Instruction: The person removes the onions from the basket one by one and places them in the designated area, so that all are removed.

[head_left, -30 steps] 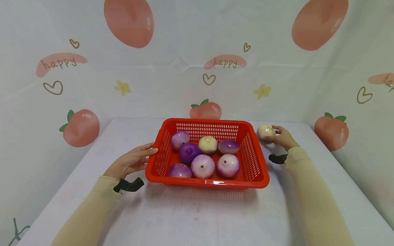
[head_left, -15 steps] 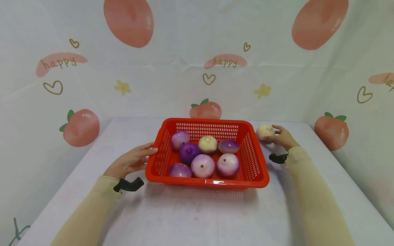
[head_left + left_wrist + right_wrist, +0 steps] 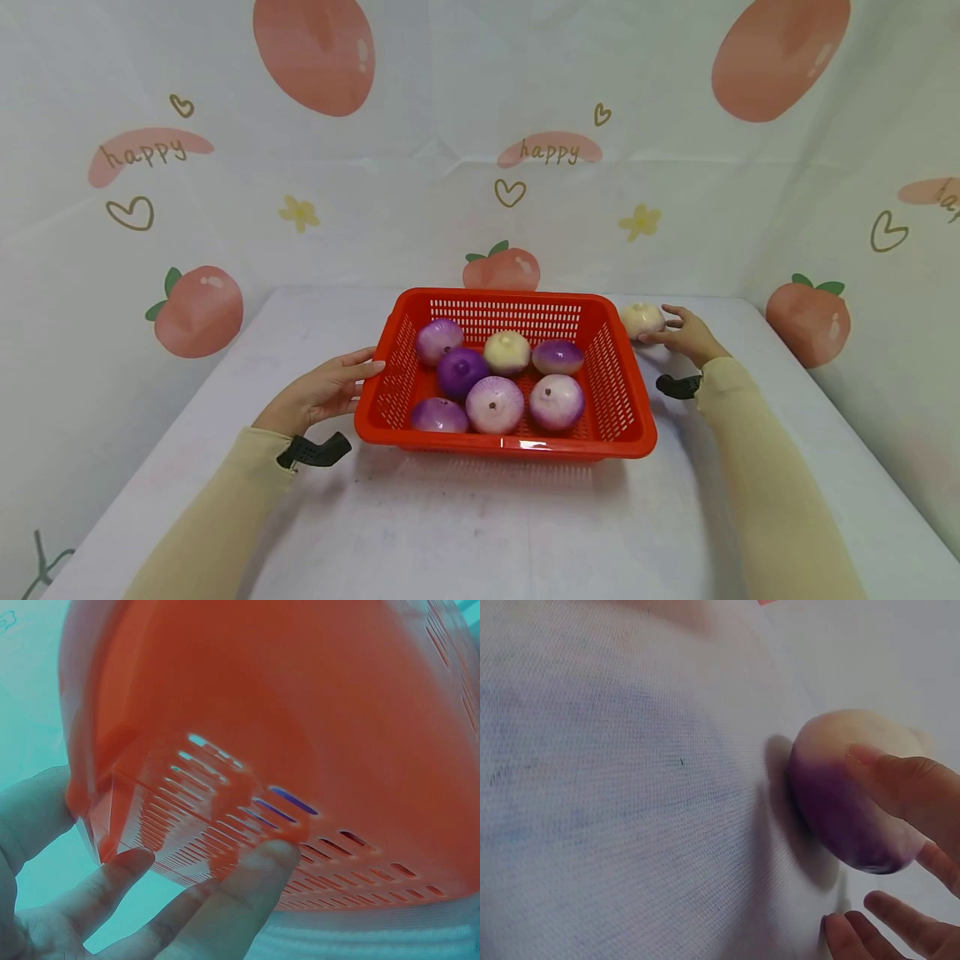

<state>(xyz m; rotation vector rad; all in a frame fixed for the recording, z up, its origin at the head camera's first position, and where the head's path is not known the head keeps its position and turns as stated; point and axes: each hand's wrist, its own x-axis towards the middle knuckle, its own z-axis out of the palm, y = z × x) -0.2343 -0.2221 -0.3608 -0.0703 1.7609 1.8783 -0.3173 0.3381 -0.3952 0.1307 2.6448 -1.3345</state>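
A red plastic basket [image 3: 517,447] with slotted walls holds several purple and white onions [image 3: 494,406]. At its left end my left hand [image 3: 318,396] grips the wall, thumb over the rim; in the left wrist view fingertips [image 3: 274,859] press the slotted side from outside. A pale onion [image 3: 642,321] rests on the table by the basket's back right corner. Beside that onion is my right hand [image 3: 686,337], fingers spread and not wrapped round it. The right wrist view shows the thumb [image 3: 904,780] over the onion's [image 3: 840,795] pale side, other fingers apart below.
A white-covered table [image 3: 480,533] carries the basket. Behind and at both sides stands a pale cloth [image 3: 420,200] printed with fruit, hearts and words. A thin green cord [image 3: 45,571] shows at the lower left.
The pale onion outside the basket has shifted slightly left, away from my right fingers, toward the basket. Both hands and the basket have stayed nearly still.
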